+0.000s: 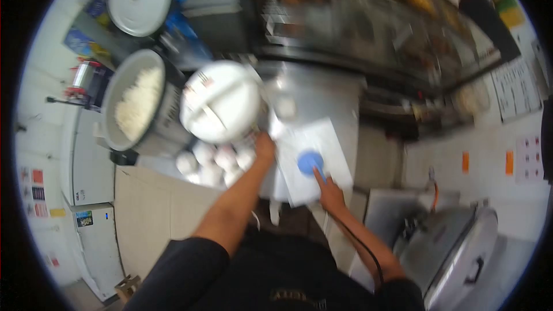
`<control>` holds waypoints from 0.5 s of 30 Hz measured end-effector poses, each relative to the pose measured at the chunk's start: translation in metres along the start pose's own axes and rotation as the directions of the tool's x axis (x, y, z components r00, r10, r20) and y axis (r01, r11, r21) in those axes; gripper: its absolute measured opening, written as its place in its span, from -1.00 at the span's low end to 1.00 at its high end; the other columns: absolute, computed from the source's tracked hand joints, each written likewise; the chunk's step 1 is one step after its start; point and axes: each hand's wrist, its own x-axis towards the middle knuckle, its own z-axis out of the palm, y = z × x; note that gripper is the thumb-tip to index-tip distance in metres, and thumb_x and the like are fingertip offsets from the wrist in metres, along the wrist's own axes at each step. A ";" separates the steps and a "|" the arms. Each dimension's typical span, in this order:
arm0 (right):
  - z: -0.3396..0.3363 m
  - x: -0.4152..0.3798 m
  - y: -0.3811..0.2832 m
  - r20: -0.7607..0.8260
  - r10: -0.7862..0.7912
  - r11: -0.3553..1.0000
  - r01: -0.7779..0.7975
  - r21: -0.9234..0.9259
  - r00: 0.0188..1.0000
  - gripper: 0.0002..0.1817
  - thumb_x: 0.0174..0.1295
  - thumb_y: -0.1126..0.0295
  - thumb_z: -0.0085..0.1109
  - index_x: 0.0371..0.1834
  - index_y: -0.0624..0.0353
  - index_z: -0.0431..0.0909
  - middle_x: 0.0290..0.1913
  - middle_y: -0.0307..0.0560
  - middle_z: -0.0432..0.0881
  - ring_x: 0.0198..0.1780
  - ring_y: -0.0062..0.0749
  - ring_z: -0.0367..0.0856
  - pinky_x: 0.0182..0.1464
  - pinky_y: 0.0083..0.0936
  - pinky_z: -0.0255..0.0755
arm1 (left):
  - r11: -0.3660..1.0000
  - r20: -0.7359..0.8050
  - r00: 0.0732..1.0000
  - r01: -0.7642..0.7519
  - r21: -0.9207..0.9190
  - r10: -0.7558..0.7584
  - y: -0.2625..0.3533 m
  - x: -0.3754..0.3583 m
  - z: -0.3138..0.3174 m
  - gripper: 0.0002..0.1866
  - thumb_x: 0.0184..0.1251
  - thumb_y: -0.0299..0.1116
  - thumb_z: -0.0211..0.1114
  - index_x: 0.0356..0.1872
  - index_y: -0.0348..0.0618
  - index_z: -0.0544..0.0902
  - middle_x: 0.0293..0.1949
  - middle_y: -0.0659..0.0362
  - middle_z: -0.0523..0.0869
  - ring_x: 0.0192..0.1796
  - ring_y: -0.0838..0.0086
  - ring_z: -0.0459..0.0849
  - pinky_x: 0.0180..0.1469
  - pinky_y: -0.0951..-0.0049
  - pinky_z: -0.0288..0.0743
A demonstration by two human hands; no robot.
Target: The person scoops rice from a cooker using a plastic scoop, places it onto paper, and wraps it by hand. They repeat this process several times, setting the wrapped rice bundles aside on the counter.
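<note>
My right hand (332, 196) is closed round the handle of a blue round paddle (311, 163). The paddle's flat head lies over a white sheet (334, 152) on the steel counter (340, 98). My left hand (265, 147) is at the sheet's left side, below a large white lidded container (220, 102); its fingers are blurred and partly hidden. Several white rounded items (211, 173) sit left of that hand. A small pale container (285, 107) stands above the sheet.
A big pot of white rice (138, 103) stands at the left, with a grey lid (139, 0) beyond it. A glass display case (368, 29) runs along the back. At the lower right is a large steel lid (461, 259). White refrigerators (92, 219) stand far left.
</note>
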 end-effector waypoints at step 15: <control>-0.015 0.005 -0.015 0.028 0.040 0.992 -0.037 -0.119 0.999 -0.05 0.25 0.54 0.15 0.75 -0.21 0.08 -0.10 0.24 0.51 -0.25 0.16 0.70 -0.14 0.01 0.65 | 0.984 0.064 0.993 0.110 -0.141 -0.102 0.011 -0.001 -0.004 -0.60 0.22 -0.31 0.58 -0.11 -0.44 0.66 0.02 -0.35 0.70 0.16 -0.20 0.67 0.18 -0.06 0.55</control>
